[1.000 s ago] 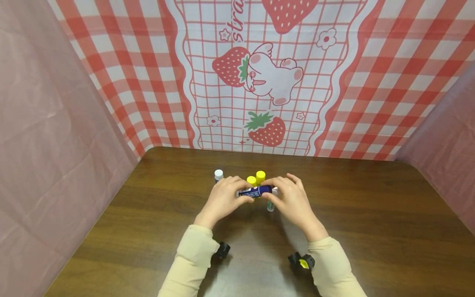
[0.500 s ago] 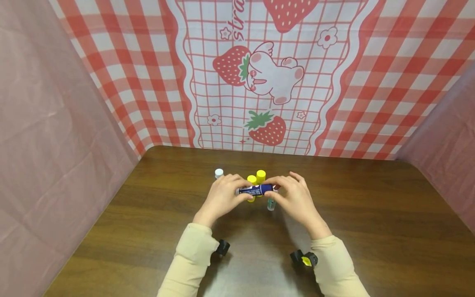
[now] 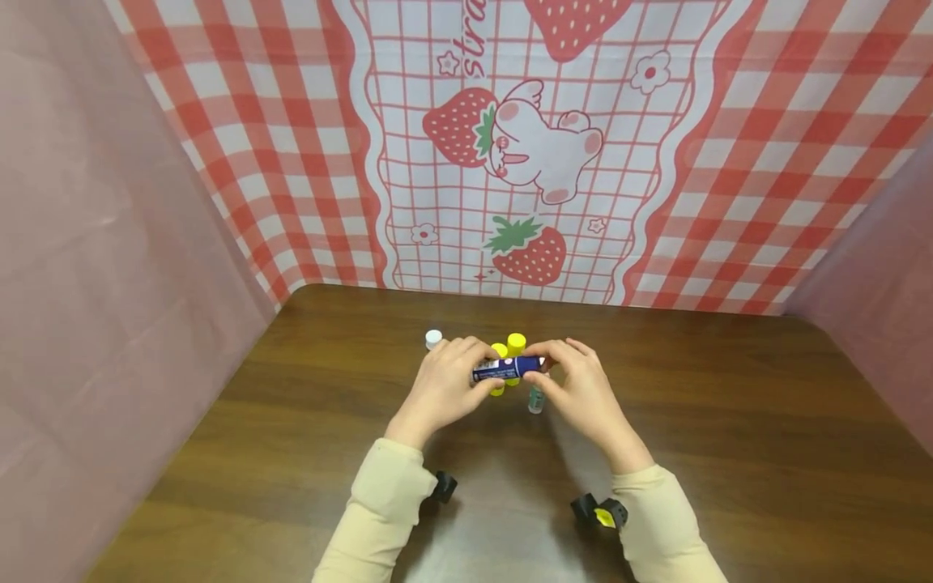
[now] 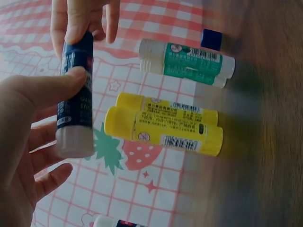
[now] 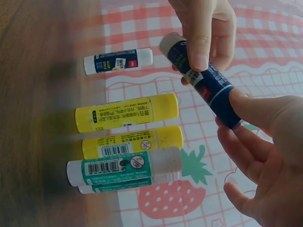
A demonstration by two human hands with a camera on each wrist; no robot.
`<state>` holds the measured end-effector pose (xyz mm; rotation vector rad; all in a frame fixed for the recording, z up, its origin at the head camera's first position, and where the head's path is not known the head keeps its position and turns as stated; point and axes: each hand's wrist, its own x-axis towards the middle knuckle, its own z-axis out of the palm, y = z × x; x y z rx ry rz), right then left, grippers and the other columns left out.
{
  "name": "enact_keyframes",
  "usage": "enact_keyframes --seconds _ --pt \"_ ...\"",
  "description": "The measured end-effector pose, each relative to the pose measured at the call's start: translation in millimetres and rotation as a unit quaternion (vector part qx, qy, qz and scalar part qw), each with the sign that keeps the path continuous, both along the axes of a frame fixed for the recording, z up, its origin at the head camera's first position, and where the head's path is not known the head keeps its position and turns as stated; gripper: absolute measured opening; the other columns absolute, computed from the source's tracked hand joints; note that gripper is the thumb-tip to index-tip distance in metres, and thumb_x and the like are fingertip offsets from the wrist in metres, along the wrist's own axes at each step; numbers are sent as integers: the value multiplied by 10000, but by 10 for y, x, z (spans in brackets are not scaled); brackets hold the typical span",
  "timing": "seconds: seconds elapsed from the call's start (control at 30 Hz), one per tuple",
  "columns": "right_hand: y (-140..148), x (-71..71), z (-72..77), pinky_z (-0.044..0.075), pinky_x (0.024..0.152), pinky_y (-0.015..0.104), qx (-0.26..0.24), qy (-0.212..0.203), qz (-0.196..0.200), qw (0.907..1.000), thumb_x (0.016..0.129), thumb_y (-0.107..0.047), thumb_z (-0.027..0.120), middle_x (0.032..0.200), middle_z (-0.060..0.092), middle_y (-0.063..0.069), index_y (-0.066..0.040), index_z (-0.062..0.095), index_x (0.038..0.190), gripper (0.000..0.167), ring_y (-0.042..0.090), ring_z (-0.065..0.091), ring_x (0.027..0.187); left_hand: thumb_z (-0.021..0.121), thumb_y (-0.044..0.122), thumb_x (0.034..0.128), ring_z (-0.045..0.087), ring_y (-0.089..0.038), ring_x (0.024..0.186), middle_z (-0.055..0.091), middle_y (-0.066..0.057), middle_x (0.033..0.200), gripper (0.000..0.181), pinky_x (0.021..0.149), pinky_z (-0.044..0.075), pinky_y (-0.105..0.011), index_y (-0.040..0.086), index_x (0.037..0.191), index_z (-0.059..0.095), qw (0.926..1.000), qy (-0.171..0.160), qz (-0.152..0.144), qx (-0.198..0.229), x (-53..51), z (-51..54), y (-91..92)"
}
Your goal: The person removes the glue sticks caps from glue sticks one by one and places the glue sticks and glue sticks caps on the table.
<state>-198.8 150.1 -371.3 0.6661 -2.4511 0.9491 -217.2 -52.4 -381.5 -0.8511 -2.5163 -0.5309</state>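
Note:
Both hands hold one dark blue glue stick (image 3: pixel 496 370) above the back middle of the table. My left hand (image 3: pixel 448 385) grips its whitish base end between thumb and fingers. At the other end, my right hand (image 3: pixel 576 385) pinches the blue cap (image 5: pixel 226 109), which sits on the tube. Beyond and below the hands stand two yellow glue sticks (image 4: pixel 165 130) side by side. Two green-and-white glue sticks (image 5: pixel 125 166) are close by on the right, one mostly behind the other. A smaller blue glue stick with a white cap (image 5: pixel 118 61) stands to the left, partly covered by my left hand in the head view.
A small dark blue piece (image 4: pixel 211 39) shows beside the green sticks in the left wrist view. The brown wooden table (image 3: pixel 291 405) meets a red-and-white checked cloth (image 3: pixel 291 162) at the back. Pink cloths (image 3: pixel 109 283) hang at both sides.
The blue glue stick and both hands have shifted very slightly up and right in the head view, covering more of the white-capped stick. Both hands keep their hold.

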Motion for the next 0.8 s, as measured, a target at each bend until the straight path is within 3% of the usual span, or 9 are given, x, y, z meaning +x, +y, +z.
enact_keyframes --seconds 0.17,0.23,0.57,0.8 --pt "12 33 8 430 709 304 -194 -407 3 9990 779 -177 704 939 618 -5 -102 610 1040 287 118 541 841 696 353 780 569 -89 820 646 61 913 305 776 412 -271 157 994 606 9999 136 22 75 13 7 42" --pt "12 42 10 447 675 279 -231 -494 0 9985 778 -195 703 948 609 -19 -113 611 1048 297 99 540 845 710 341 768 569 -88 817 649 62 909 304 777 412 -270 156 989 612 9996 223 -7 143 15 10 45" --pt "47 23 37 456 700 267 -370 -182 108 9991 744 -175 728 889 629 -40 -117 653 994 267 81 555 810 691 374 774 577 -71 813 661 85 898 293 751 402 -260 180 975 605 9981 603 -68 119 12 45 33" --pt "97 21 61 471 678 263 -342 -237 139 9990 733 -153 738 901 645 -42 -127 659 993 273 94 583 817 699 372 765 584 -77 797 670 81 893 290 747 400 -264 179 966 619 9984 515 -93 224 18 63 60"
